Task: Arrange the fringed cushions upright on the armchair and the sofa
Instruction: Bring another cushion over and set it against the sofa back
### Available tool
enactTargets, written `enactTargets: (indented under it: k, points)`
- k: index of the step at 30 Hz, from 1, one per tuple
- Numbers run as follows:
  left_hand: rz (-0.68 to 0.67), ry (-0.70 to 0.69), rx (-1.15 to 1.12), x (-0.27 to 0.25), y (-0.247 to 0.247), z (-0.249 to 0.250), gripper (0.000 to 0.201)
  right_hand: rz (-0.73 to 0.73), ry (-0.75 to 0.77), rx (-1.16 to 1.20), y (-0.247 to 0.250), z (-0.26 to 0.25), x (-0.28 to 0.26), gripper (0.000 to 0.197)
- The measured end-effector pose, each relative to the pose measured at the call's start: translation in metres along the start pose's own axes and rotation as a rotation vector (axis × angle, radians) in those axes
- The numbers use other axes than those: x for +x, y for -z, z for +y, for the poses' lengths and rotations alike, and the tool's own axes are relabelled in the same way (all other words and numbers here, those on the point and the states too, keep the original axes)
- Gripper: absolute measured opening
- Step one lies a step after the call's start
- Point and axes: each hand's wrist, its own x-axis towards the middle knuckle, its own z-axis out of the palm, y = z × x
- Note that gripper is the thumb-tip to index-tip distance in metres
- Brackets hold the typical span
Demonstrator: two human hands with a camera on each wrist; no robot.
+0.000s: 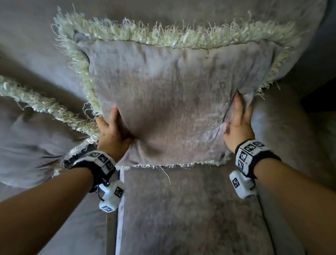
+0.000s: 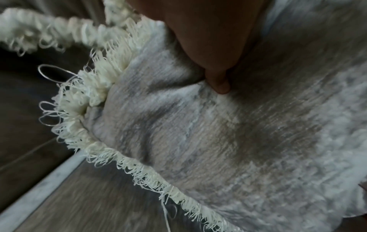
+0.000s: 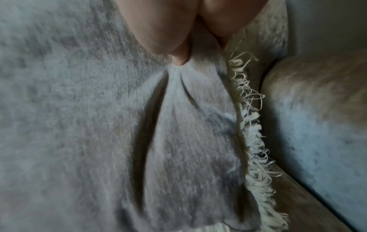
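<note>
A grey cushion with a cream fringe [image 1: 172,100] stands upright against the sofa back [image 1: 168,9], its lower edge on the seat [image 1: 188,215]. My left hand [image 1: 113,130] grips its lower left side, thumb pressed into the fabric [image 2: 218,84]. My right hand [image 1: 238,122] pinches a fold of fabric at its right edge [image 3: 180,61], close to the armrest [image 1: 290,136]. A second fringed cushion [image 1: 24,140] lies slumped to the left, its fringe [image 2: 49,33] touching the first cushion's corner.
The armrest [image 3: 317,109] bounds the right side of the seat. A pale seam [image 1: 119,221] between two seat cushions runs below my left wrist. Bare seat fabric stretches toward me.
</note>
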Motion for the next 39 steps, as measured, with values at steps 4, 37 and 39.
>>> enactTargets:
  k: [4,37,39]
  points:
    - [-0.065,0.043,-0.067,-0.017,-0.039,-0.030,0.119,-0.011,-0.027,-0.037,-0.023,0.019,0.006,0.113]
    - [-0.332,0.338,-0.045,-0.062,-0.107,-0.098,0.148,-0.313,0.613,-0.774,0.055,-0.006,0.127,0.124]
    - [-0.320,0.351,-0.024,-0.060,-0.116,-0.099,0.148,-0.313,0.597,-0.730,0.047,-0.004,0.128,0.120]
